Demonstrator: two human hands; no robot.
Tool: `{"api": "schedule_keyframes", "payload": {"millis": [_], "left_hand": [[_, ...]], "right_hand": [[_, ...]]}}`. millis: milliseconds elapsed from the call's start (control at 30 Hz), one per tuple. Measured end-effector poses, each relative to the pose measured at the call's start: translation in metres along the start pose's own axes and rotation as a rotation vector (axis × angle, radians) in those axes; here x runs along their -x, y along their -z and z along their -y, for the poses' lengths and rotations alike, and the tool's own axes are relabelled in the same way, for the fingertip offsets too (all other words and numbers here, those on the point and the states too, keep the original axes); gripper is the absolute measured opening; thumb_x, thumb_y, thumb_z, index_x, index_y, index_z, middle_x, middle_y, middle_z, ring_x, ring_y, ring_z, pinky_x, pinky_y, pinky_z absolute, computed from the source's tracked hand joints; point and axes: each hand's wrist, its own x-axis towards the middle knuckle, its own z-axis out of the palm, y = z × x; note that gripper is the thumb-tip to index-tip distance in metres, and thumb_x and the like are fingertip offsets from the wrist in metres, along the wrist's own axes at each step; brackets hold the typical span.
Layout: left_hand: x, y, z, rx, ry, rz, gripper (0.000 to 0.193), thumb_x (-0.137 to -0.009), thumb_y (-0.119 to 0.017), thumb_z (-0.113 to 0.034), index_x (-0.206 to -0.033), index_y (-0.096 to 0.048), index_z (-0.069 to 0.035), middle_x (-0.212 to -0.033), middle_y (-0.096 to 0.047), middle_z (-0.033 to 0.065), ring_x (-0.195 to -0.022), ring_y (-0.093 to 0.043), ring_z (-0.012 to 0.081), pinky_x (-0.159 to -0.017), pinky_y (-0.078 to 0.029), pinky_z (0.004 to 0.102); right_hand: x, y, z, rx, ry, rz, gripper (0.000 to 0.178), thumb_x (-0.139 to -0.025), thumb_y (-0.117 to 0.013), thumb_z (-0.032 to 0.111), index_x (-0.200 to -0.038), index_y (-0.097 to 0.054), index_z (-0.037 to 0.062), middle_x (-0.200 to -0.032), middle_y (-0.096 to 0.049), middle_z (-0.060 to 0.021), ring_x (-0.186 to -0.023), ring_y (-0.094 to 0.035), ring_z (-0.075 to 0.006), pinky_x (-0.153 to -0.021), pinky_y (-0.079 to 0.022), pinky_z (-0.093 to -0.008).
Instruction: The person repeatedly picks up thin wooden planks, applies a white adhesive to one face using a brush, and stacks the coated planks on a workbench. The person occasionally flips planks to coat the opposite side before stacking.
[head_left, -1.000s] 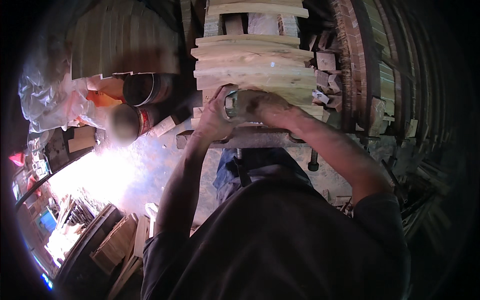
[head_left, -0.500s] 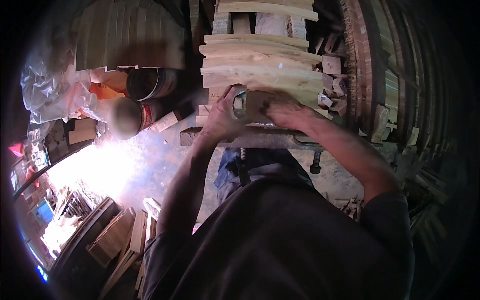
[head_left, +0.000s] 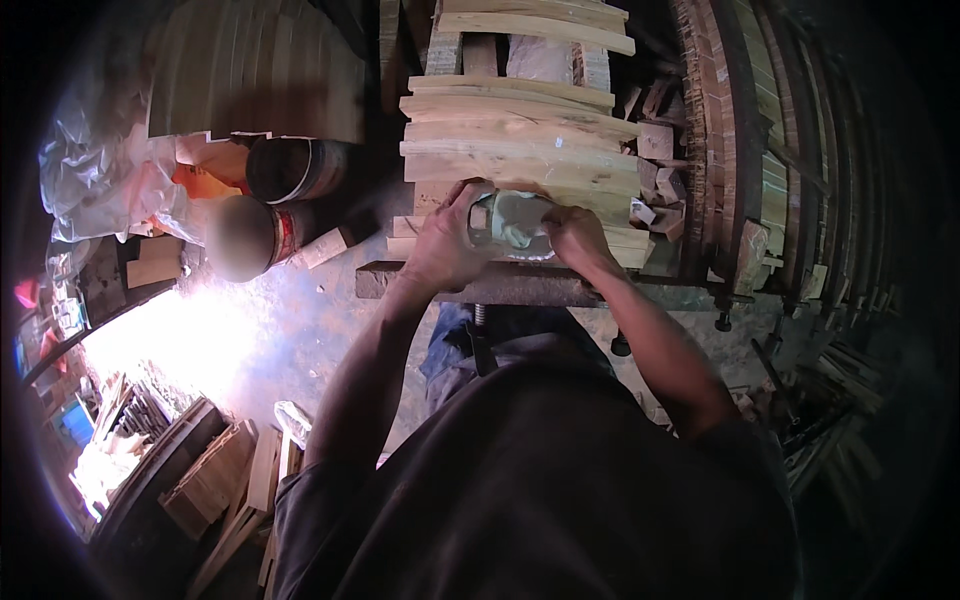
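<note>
A small clear-looking container with a pale greenish-white paste (head_left: 512, 222) in it sits over the near end of the wooden strips. My left hand (head_left: 447, 243) wraps round its left side, fingers curled over the far rim. At its right side is my right hand (head_left: 580, 238), its fingers closed together by the rim. What they pinch is hidden; a flat greyish piece shows in the paste beside them. Just beyond lie several pale wooden strips (head_left: 520, 165), side by side. Below my hands runs a metal clamp bar (head_left: 530, 285).
Two buckets, one with a pale lid (head_left: 240, 238) and one dark (head_left: 283, 170), stand at left near clear plastic sheeting (head_left: 100, 185). Wood offcuts (head_left: 655, 140) pile right of the strips. Long clamped boards (head_left: 735, 130) line the right side. Boards (head_left: 215, 475) lean at lower left.
My right hand has drawn back and turned, its elbow coming in. The brown flat surface over the container has given way to the pale paste. My left hand keeps its hold.
</note>
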Motion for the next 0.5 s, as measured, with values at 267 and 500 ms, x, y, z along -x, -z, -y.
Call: {"api": "schedule_keyframes", "payload": {"millis": [267,500], "left_hand": [[0.001,-0.001,0.008,0.003,-0.016,0.034,0.079,-0.066,-0.083,-0.012,-0.136,-0.046,-0.005,-0.134,-0.053,0.0171,-0.125,-0.054,0.0381,-0.104,-0.046,0.0416],[0.011,0.007,0.046,0.423,-0.094,0.043,0.094,-0.072,-0.082,-0.008,-0.151,-0.031,0.0,-0.154,-0.034,0.0183,-0.147,-0.028,0.0309,-0.119,-0.03,0.0418]], "right_hand": [[0.023,0.021,0.007,-0.906,-0.628,0.017,0.018,-0.091,-0.064,0.014,-0.1,-0.073,0.0018,-0.072,-0.066,-0.0051,-0.056,-0.057,-0.0136,-0.049,-0.041,-0.0301],[0.047,0.028,-0.007,-1.137,-0.646,-0.068,0.014,-0.097,-0.058,0.012,-0.103,-0.065,0.001,-0.072,-0.061,-0.0029,-0.05,-0.049,-0.0089,-0.041,-0.031,-0.0243]]}}
